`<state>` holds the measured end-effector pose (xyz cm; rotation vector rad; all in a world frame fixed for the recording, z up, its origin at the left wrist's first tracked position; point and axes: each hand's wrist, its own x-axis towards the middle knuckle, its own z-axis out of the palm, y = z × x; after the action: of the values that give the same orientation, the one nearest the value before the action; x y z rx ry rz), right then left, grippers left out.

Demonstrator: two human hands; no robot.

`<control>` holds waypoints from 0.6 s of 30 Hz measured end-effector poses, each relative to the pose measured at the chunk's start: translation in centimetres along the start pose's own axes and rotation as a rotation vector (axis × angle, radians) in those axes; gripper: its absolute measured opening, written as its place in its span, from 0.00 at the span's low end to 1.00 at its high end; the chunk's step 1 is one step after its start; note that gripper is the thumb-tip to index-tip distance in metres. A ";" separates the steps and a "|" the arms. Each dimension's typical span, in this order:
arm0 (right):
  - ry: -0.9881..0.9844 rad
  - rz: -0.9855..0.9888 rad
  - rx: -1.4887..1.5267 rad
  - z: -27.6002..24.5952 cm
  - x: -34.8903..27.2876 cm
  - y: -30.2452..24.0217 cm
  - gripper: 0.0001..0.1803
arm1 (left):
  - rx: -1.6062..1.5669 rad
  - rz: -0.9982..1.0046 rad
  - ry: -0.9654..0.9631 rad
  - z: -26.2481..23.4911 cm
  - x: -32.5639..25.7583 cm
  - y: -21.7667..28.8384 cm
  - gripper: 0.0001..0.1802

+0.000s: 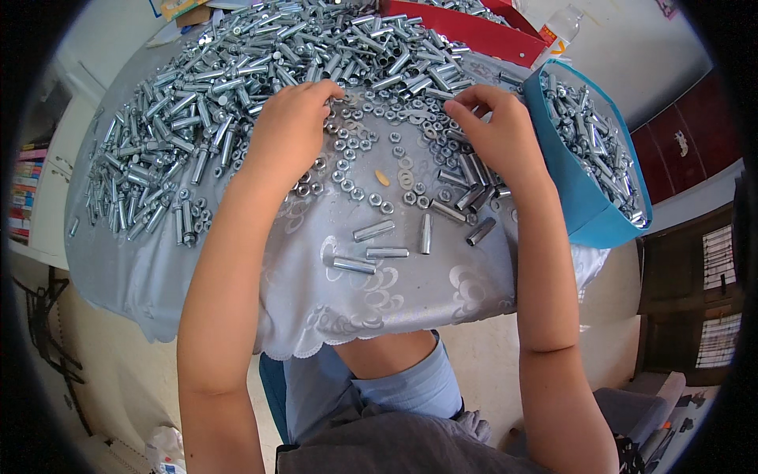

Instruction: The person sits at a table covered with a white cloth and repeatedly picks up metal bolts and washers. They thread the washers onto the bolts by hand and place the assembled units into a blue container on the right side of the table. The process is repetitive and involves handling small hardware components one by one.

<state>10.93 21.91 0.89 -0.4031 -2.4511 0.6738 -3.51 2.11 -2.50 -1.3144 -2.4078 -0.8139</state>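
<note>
My left hand (294,126) is at the near edge of a big heap of metal sleeve anchor bolts (237,75). Its fingers are curled together at the heap, and whatever they hold is hidden. On the right, my right hand (499,130) hovers over loose nuts and sleeves, thumb and forefinger bent close together; anything between the tips is too small to make out. Hex nuts (358,194) and flat washers (406,178) lie scattered between my hands. Several bare metal sleeves (388,253) rest nearer to me on the grey patterned tablecloth (410,292).
A blue fabric bin (588,201) full of bolts stands at the table's right edge. Behind the heap sits a red box (474,35) holding more metal parts, with a clear plastic bottle (562,30) beside it. A small yellowish piece (382,178) lies among the nuts.
</note>
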 end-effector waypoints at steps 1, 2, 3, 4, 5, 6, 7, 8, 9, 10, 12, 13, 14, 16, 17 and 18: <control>-0.002 -0.004 0.014 0.0 0.0 0.0 0.13 | -0.169 -0.029 0.005 0.0 0.0 0.3 0.13; -0.003 -0.008 0.028 -0.1 0.0 -0.1 0.13 | -0.338 -0.057 0.009 0.1 0.0 0.6 0.12; 0.012 -0.005 0.039 0.0 0.0 -0.1 0.13 | -0.501 -0.086 0.014 0.0 0.1 0.8 0.12; 0.028 -0.002 0.050 0.1 0.0 -0.1 0.13 | -0.666 -0.094 -0.051 -0.3 0.4 0.7 0.13; 0.043 0.001 0.061 0.1 0.1 -0.2 0.13 | -0.786 -0.211 0.008 -0.9 0.8 0.7 0.15; 0.040 0.014 0.063 0.0 0.0 -0.2 0.13 | -0.911 -0.329 0.064 -1.7 1.1 1.1 0.18; 0.037 0.028 0.065 -0.1 0.0 -0.3 0.14 | -1.034 -0.448 0.122 -2.1 1.5 1.3 0.21; 0.034 0.041 0.068 -0.2 0.0 -0.4 0.14 | -1.109 -0.378 0.421 -1.0 1.9 -1.2 0.30; 0.033 0.037 0.080 -0.2 0.0 -0.4 0.13 | -1.118 -0.449 0.606 -1.6 2.5 -2.5 0.33; 0.032 0.034 0.088 -0.1 -0.1 -0.5 0.13 | -0.968 -0.476 0.730 -1.9 2.8 -3.1 0.31; 0.033 0.025 0.091 -0.1 -0.1 -0.5 0.13 | -0.661 -0.447 0.789 -1.8 2.9 -3.4 0.28; 0.034 0.018 0.086 -0.1 -0.1 -0.5 0.13 | -0.511 -0.395 0.727 -1.1 2.7 -3.3 0.25; 0.035 0.012 0.081 -0.1 -0.1 -0.6 0.13 | -0.360 -0.342 0.663 -0.7 2.5 -3.3 0.23; 0.011 0.034 0.080 -0.2 -0.1 -0.9 0.13 | -0.202 -0.166 0.514 -0.3 2.0 -2.9 0.19; -0.001 0.045 0.081 -0.2 -0.1 -1.0 0.13 | -0.123 -0.080 0.439 -0.3 1.8 -2.7 0.17; 0.001 0.023 0.088 -0.2 -0.2 -0.9 0.13 | -0.045 -0.005 0.419 -0.2 1.7 -2.3 0.12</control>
<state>11.06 21.18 1.40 -0.3977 -2.4092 0.7876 -6.35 2.17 -2.27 -1.0286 -2.0738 -1.0328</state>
